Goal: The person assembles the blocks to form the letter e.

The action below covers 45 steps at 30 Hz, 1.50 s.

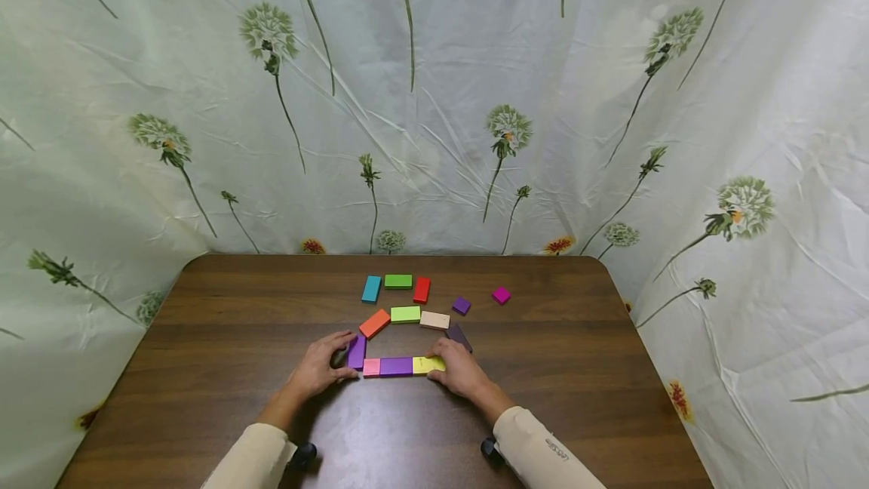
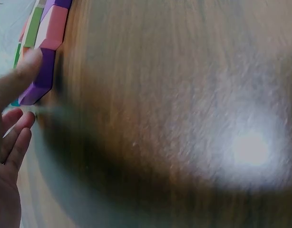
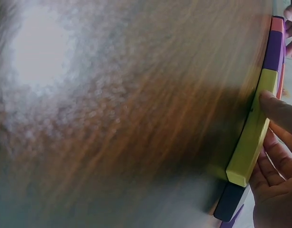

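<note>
Now we watch the right hand (image 1: 460, 370) pinch the yellow block (image 1: 422, 365), probably to keep it flush with the middle purple block (image 1: 397, 367) to that hand's left, while the left hand (image 1: 319, 364), fingers spread, frames the end purple block (image 1: 356, 354) beside its thumb.

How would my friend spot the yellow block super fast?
On the brown table, find the straight row of blocks nearest the person. The yellow block sits at its right end, pinched by the right hand. It's the only yellow one there.
</note>
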Motion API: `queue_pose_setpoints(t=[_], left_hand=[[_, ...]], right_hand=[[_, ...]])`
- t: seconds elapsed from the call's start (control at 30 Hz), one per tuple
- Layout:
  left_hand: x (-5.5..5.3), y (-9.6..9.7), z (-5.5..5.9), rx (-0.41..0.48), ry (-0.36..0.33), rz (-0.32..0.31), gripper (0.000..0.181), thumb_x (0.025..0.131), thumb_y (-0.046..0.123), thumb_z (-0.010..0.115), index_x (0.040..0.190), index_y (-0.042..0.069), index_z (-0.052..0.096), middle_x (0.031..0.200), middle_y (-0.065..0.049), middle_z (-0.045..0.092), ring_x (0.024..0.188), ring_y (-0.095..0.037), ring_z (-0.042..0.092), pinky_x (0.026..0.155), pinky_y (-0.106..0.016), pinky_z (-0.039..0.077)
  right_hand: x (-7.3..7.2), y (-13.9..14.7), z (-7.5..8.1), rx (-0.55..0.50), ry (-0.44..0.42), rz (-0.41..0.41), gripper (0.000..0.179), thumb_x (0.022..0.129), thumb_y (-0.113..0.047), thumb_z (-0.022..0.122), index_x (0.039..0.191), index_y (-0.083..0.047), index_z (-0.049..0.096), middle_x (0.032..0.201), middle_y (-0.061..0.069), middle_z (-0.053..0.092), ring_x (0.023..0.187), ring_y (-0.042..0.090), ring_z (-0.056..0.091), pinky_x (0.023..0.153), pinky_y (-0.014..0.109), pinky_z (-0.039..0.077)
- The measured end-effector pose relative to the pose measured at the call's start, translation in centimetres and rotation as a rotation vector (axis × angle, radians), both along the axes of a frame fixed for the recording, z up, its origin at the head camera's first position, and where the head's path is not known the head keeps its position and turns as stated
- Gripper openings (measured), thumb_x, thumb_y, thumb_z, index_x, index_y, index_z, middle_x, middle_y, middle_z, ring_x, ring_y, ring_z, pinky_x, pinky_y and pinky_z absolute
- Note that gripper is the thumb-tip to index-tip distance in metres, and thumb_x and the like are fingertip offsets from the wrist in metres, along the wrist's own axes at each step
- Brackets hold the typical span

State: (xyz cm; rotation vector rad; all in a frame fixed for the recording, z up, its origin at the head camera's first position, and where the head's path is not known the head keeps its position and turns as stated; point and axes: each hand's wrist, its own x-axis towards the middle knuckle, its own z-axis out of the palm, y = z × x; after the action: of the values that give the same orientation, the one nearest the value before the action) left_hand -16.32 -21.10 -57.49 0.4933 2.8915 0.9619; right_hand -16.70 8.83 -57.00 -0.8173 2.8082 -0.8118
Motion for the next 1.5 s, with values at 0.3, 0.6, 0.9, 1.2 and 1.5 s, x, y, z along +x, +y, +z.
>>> queue_pose_setpoints(t=[0.3,0.6,0.9,1.2,1.5], left_hand=[[-3.7,0.7,1.6,0.031,-0.028,0.152,0.069,0.077,0.033,0.080,0.131,-0.002,0.054,0.119,-0.025,0.060,0.107,-0.040,0.057,0.091,-0.057,0.044],[-8.9,4.1,2.4,0.127,-0.133,0.324,0.062,0.086,0.027,0.071,0.133,-0.006,0.048,0.127,-0.029,0.055,0.115,-0.043,0.054,0.095,-0.054,0.043],[-11.2,5.9,2.1,0.128,-0.196,0.437,0.061,0.085,0.021,0.072,0.130,-0.012,0.047,0.125,-0.032,0.055,0.115,-0.046,0.050,0.097,-0.053,0.041],[-11.4,6.0,1.7,0.097,-0.210,0.475,0.052,0.083,0.014,0.072,0.125,-0.010,0.054,0.117,-0.029,0.059,0.106,-0.043,0.054,0.092,-0.051,0.044],[-11.4,5.1,2.6,0.009,-0.162,0.387,0.048,0.076,0.011,0.070,0.120,-0.007,0.060,0.108,-0.026,0.064,0.093,-0.039,0.058,0.084,-0.050,0.047]], right_hand=[[-0.3,0.1,-0.2,0.006,0.022,-0.012,0.026,0.078,-0.015,0.079,0.100,-0.004,0.072,0.096,0.003,0.065,0.093,0.019,0.061,0.085,0.032,0.048],[0.0,0.2,-0.1,-0.006,0.018,-0.030,0.025,0.076,-0.014,0.081,0.098,-0.004,0.072,0.094,0.002,0.065,0.092,0.017,0.061,0.083,0.030,0.049],[0.2,0.3,-0.5,-0.021,0.035,-0.043,0.025,0.076,-0.013,0.081,0.097,-0.004,0.073,0.094,0.002,0.065,0.091,0.017,0.061,0.082,0.031,0.048],[0.3,0.2,-0.3,-0.016,0.016,-0.046,0.026,0.077,-0.015,0.080,0.099,-0.005,0.072,0.095,0.001,0.065,0.092,0.016,0.060,0.084,0.031,0.047],[0.1,0.1,-0.4,-0.055,0.045,-0.040,0.025,0.074,-0.011,0.082,0.096,-0.003,0.073,0.093,0.003,0.065,0.090,0.018,0.062,0.082,0.028,0.049]])
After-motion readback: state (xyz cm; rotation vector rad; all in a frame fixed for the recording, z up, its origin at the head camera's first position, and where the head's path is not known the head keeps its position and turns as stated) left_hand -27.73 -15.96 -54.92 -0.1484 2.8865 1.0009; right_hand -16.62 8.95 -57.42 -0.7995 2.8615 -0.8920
